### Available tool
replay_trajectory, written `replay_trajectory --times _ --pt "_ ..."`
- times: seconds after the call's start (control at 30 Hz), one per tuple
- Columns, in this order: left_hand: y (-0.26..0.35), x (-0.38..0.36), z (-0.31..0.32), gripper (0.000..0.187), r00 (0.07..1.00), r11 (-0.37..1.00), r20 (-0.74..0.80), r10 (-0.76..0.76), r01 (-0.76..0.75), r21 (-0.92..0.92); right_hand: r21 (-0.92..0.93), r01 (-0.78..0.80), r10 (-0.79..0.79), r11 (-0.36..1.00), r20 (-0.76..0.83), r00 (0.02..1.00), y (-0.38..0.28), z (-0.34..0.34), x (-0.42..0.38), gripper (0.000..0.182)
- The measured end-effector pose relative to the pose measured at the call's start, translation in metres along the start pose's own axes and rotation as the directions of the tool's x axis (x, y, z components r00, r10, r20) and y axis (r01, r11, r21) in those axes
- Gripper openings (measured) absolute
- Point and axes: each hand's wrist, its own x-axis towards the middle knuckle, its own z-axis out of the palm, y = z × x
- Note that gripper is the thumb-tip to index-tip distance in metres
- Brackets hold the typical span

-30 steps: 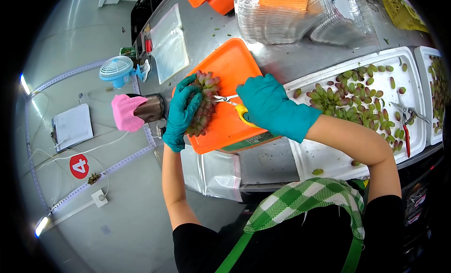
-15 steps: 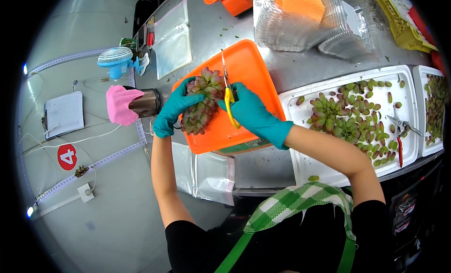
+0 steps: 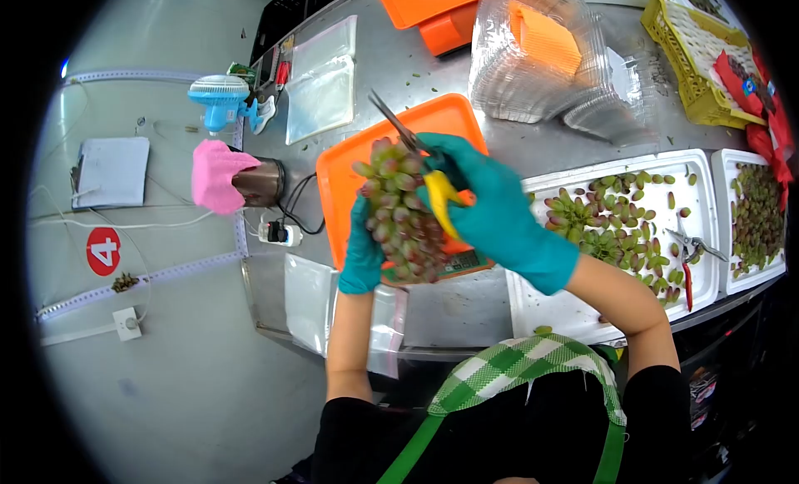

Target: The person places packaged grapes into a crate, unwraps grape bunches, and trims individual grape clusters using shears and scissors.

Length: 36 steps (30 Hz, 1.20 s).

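A bunch of green and reddish grapes (image 3: 406,222) is raised above the orange tray (image 3: 339,180). My left hand (image 3: 360,253), in a teal glove, supports it from the left, with the fingers partly hidden behind the grapes. In my gloved right hand (image 3: 499,209) is a pair of yellow-handled scissors (image 3: 438,203). Their blades point up and left, past the top of the bunch, and look nearly closed. A green panel (image 3: 456,266) with a display shows under the tray's near edge.
At right, a white tray (image 3: 526,305) holds loose grapes, small bunches and red-handled snips (image 3: 687,268). Stacked clear plastic boxes (image 3: 520,76) stand behind. Plastic bags (image 3: 320,89) lie at left, near a blue fan (image 3: 218,101) and a pink-covered container (image 3: 223,176).
The grape bunch has been lifted and turned more upright. My right hand has brought the scissors higher, close over the bunch. The view has shifted slightly.
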Motion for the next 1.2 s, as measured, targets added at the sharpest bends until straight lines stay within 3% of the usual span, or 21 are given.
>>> replay_trajectory --times 0.03,0.13,0.17,0.23,0.4,0.53,0.63,0.67,0.77,0.8,0.9,0.93,0.97,1.03,1.07,1.13,1.2 --pt "-0.012 -0.009 0.011 0.054 1.000 1.000 0.007 0.027 -0.027 -0.014 -0.041 0.024 -0.021 0.999 0.072 0.997 -0.008 -0.014 -0.005 0.039" --pt "-0.062 -0.027 0.012 0.053 0.980 0.916 0.187 -0.074 0.140 -0.375 -0.184 0.109 -0.063 0.977 0.238 0.969 -0.034 -0.044 -0.026 0.038" --pt "-0.087 -0.026 0.007 0.053 0.917 0.716 0.397 -0.037 0.301 -0.630 -0.322 0.183 -0.091 0.929 0.281 0.955 -0.038 -0.049 -0.033 0.049" --pt "-0.108 -0.033 0.020 0.052 0.853 0.530 0.521 0.028 0.429 -0.731 -0.559 0.259 -0.060 0.788 0.349 0.935 -0.039 -0.053 -0.044 0.050" --pt "-0.101 -0.065 0.070 0.051 0.976 0.917 0.202 -0.084 0.155 -0.368 -0.670 0.191 0.127 0.717 0.396 0.910 -0.043 -0.061 -0.069 0.049" --pt "-0.108 -0.072 0.069 0.046 0.994 0.968 0.052 -0.099 0.108 -0.225 -0.692 0.158 0.123 0.705 0.338 0.933 -0.044 -0.058 -0.084 0.045" --pt "-0.103 -0.073 0.074 0.042 0.997 0.969 -0.001 -0.081 0.079 -0.233 -0.582 -0.049 0.234 0.812 0.248 0.940 -0.050 -0.054 -0.086 0.041" --pt "-0.100 -0.074 0.074 0.043 0.997 0.965 0.001 -0.082 0.079 -0.249 -0.535 0.035 0.110 0.844 0.236 0.966 -0.038 -0.054 -0.089 0.042" --pt "-0.097 -0.076 0.072 0.047 0.997 0.959 0.036 -0.067 0.074 -0.275 -0.379 -0.047 0.127 0.924 0.189 0.974 -0.034 -0.054 -0.090 0.041" --pt "-0.098 -0.075 0.071 0.048 0.997 0.953 0.063 -0.050 0.067 -0.294 -0.332 -0.271 0.346 0.903 0.192 0.918 -0.043 -0.055 -0.088 0.037" --pt "-0.105 -0.066 0.066 0.048 0.994 0.942 0.098 -0.055 0.084 -0.326 -0.030 -0.418 0.416 0.908 0.177 0.892 -0.056 -0.057 -0.086 0.034" --pt "-0.106 -0.065 0.066 0.049 0.992 0.939 0.106 -0.067 0.099 -0.330 0.092 -0.416 0.399 0.905 0.160 0.903 -0.065 -0.058 -0.086 0.033" --pt "-0.107 -0.064 0.066 0.049 0.990 0.936 0.116 -0.081 0.116 -0.332 0.097 -0.376 0.361 0.921 0.143 0.921 -0.069 -0.059 -0.086 0.033" --pt "-0.107 -0.063 0.067 0.049 0.982 0.901 0.165 -0.092 0.153 -0.405 -0.130 -0.417 0.433 0.900 0.142 0.890 -0.079 -0.070 -0.086 0.041" --pt "-0.108 -0.063 0.066 0.049 0.978 0.880 0.186 -0.098 0.172 -0.442 -0.367 -0.266 0.349 0.891 0.181 0.919 -0.082 -0.079 -0.086 0.045" --pt "-0.109 -0.064 0.061 0.053 0.976 0.890 0.198 -0.093 0.171 -0.424 -0.727 0.102 0.210 0.679 0.325 0.922 -0.086 -0.095 -0.086 0.052" --pt "-0.112 -0.065 0.053 0.060 0.979 0.943 0.189 -0.076 0.132 -0.305 -0.860 0.290 0.248 0.419 0.416 0.875 -0.095 -0.103 -0.086 0.055"
